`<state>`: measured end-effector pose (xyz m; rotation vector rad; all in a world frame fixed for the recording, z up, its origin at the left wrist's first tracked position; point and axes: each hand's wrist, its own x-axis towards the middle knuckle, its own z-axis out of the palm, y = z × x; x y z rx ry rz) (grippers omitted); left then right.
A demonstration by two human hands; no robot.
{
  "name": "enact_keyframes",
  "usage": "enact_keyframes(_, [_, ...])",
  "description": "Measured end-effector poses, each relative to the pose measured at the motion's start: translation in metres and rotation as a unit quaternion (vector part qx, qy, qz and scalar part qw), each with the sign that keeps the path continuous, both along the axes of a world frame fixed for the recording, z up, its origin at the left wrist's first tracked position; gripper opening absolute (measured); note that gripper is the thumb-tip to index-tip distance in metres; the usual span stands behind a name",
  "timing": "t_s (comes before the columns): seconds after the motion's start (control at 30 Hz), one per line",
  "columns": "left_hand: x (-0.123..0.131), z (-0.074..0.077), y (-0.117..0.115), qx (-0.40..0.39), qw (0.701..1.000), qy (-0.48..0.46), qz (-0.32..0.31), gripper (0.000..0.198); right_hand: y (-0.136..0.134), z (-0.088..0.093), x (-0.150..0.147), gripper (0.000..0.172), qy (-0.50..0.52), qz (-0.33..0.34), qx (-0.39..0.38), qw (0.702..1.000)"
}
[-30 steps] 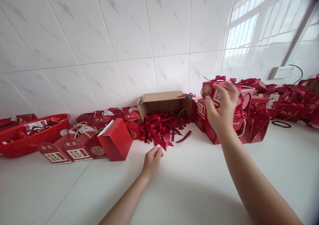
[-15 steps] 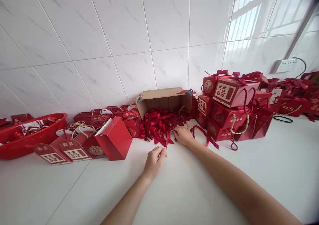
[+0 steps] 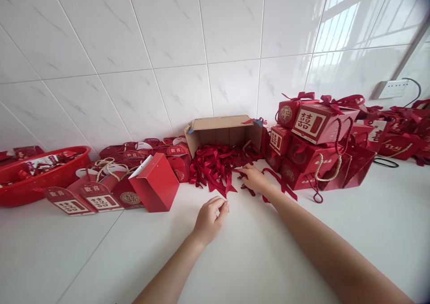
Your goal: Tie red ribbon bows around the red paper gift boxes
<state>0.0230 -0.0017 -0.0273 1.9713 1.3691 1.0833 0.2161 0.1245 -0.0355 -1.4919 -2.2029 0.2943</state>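
Note:
A cardboard box lies on its side against the wall, its mouth facing me. Dark red ribbons spill from it onto the white tabletop. My right hand is over the right part of this heap, fingers stretched out and touching ribbons; nothing is plainly gripped. In front of the heap is my left hand, its fingers curled in and the thumb near the index finger, with no object visible in it. A loose ribbon trails to the right of my right hand.
Left of the box stand several red gift boxes, some with cord handles. Farther left is a red plastic basin holding small packets. Stacked gift boxes with bows rise on the right. A power strip is on the wall.
My right hand has shifted slightly right over the ribbons, uncovering some strips beneath it. My left hand stays near the front of the heap, still curled. The view has shifted a little.

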Motion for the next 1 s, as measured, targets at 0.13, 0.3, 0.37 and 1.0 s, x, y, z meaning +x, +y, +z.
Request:
enact_keyframes(0.13, [0.0,0.002,-0.001,0.01,1.0,0.0,0.0,0.036,0.0,-0.003,-0.003,0.022,-0.007,0.019,-0.011,1.0])
enact_keyframes(0.3, [-0.004,0.005,0.001,0.036,0.999,-0.018,0.018,0.027,-0.002,0.002,-0.006,0.015,0.047,0.022,0.04,0.998])
enact_keyframes(0.37, [-0.005,0.006,0.001,0.048,0.997,-0.036,0.041,0.02,-0.007,0.01,-0.012,0.019,0.087,0.03,0.087,0.992])
enact_keyframes(1.0, [-0.019,-0.004,0.017,0.032,0.994,-0.068,0.077,0.021,-0.067,-0.004,-0.071,0.022,0.304,0.141,0.136,0.932])
